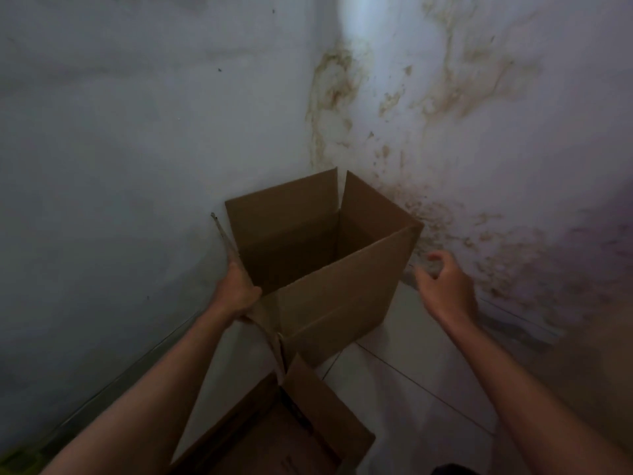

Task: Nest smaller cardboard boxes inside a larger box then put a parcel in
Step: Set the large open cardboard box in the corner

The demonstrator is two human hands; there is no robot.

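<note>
Two cardboard boxes sit in a stained wall corner. The left hand (239,293) has its fingers clamped on the near flap of the open box (329,269), probably to hold it up and steady. The right hand (445,286) hovers beside it, fingers loosely curled, empty. A second box (308,423) lies just below; no parcel is visible

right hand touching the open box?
No, the right hand hangs free beside the open box; only the left hand grips its flap.
</note>
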